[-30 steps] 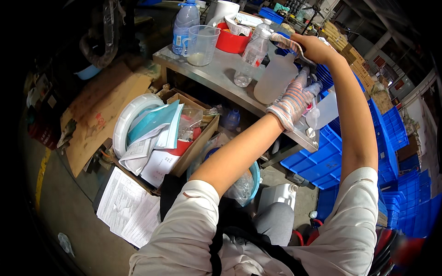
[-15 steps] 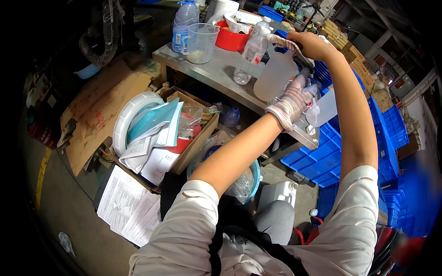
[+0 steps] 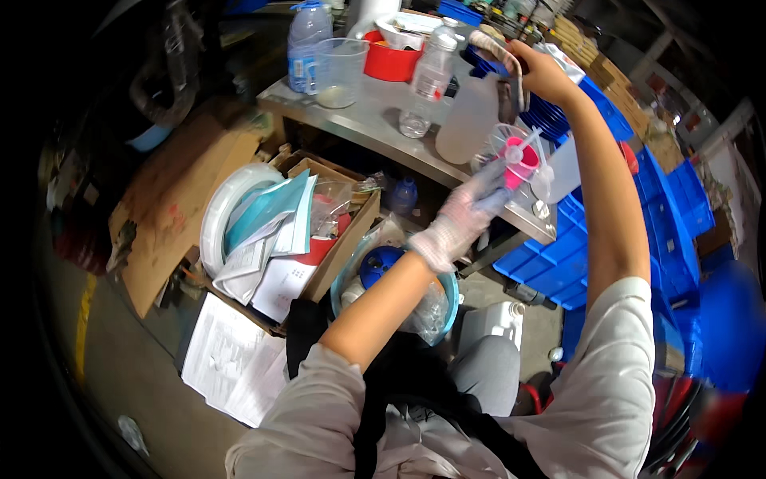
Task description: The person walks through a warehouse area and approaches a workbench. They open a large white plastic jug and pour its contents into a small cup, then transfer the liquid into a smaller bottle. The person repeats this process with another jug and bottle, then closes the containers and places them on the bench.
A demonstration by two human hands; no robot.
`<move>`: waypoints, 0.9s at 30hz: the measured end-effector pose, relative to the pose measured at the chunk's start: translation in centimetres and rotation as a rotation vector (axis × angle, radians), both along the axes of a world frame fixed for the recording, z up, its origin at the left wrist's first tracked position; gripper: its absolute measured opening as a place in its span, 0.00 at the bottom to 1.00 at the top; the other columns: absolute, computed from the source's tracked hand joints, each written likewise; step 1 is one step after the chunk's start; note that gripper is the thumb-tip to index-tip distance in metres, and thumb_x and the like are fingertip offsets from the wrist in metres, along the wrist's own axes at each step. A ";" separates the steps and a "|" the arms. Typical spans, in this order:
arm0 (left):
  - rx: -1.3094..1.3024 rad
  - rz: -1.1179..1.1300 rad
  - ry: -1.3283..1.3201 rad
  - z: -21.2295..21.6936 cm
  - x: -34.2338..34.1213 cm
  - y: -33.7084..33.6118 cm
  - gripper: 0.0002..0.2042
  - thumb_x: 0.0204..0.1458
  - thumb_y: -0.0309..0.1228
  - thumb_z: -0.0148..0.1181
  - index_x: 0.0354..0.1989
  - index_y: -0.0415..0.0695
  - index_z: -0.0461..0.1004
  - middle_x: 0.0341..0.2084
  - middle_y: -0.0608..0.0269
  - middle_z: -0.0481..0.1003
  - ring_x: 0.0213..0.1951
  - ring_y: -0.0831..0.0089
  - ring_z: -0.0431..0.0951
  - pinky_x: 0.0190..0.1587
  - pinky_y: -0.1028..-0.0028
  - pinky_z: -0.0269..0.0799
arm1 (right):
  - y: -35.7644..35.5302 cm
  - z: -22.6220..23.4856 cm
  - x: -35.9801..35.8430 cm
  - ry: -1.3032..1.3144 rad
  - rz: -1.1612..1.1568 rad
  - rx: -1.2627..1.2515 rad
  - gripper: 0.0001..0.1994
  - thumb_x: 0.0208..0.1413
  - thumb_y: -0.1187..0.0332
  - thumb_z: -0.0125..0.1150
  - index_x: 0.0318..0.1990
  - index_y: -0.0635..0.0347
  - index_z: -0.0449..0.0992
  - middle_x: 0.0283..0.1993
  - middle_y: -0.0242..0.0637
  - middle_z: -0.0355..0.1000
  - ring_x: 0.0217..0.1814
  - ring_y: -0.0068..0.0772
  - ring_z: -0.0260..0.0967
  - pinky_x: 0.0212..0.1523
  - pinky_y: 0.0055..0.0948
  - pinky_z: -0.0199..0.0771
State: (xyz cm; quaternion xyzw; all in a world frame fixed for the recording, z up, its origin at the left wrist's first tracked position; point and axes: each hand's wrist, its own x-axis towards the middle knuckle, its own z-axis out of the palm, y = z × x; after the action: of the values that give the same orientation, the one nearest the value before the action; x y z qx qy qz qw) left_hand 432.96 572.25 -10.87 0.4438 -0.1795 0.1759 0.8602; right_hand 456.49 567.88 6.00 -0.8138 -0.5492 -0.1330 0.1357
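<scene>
My left hand [image 3: 463,215], in a pale glove, holds a small clear cup [image 3: 519,156] with something pink in it, just above the right end of the metal table [image 3: 359,120]. My right hand [image 3: 542,72] is raised above it and grips the handle of a large translucent white jug [image 3: 467,120]. The jug hangs tilted beside the cup. Whether anything is flowing from it cannot be made out.
On the table stand a clear plastic bottle [image 3: 427,80], a clear measuring beaker [image 3: 339,72], a blue-labelled water bottle [image 3: 307,36] and a red bowl [image 3: 391,62]. Below are a cardboard box of papers [image 3: 287,231], blue crates [image 3: 558,263], a white canister [image 3: 495,319] and loose sheets [image 3: 231,359].
My left hand with the cup has come slightly lower and toward me, and the pink content shows more plainly. My right hand still holds the jug up.
</scene>
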 end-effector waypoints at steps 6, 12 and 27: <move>0.067 0.189 0.171 -2.7 -4.6 4.1 0.24 0.60 0.32 0.52 0.63 0.34 0.59 0.56 0.51 0.66 0.58 0.60 0.69 0.60 0.68 0.65 | -1.6 -2.8 -0.1 0.306 0.073 0.554 0.20 0.51 0.66 0.66 0.51 0.58 0.70 0.43 0.31 0.72 0.46 0.23 0.66 0.49 0.25 0.65; -0.037 0.437 0.117 -1.9 -5.3 6.1 0.26 0.60 0.39 0.51 0.62 0.36 0.59 0.55 0.51 0.66 0.54 0.62 0.70 0.58 0.65 0.67 | -4.6 -4.9 -6.9 0.886 0.292 0.939 0.22 0.56 0.69 0.61 0.58 0.56 0.66 0.51 0.38 0.71 0.53 0.33 0.70 0.46 0.27 0.79; 0.374 0.132 0.321 -4.0 -6.1 6.3 0.34 0.49 0.28 0.64 0.65 0.42 0.56 0.57 0.55 0.65 0.58 0.66 0.66 0.59 0.69 0.63 | -2.6 -23.2 -19.2 1.884 0.600 1.081 0.30 0.47 0.72 0.66 0.59 0.64 0.64 0.54 0.42 0.70 0.52 0.37 0.71 0.54 0.33 0.74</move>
State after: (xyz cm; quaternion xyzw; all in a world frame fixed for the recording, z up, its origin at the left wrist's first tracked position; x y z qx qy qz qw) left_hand 426.83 578.50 -14.88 0.6280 -0.0409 0.1228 0.7673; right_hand 437.34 565.29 -17.21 -0.2593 -0.2719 0.3519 0.8573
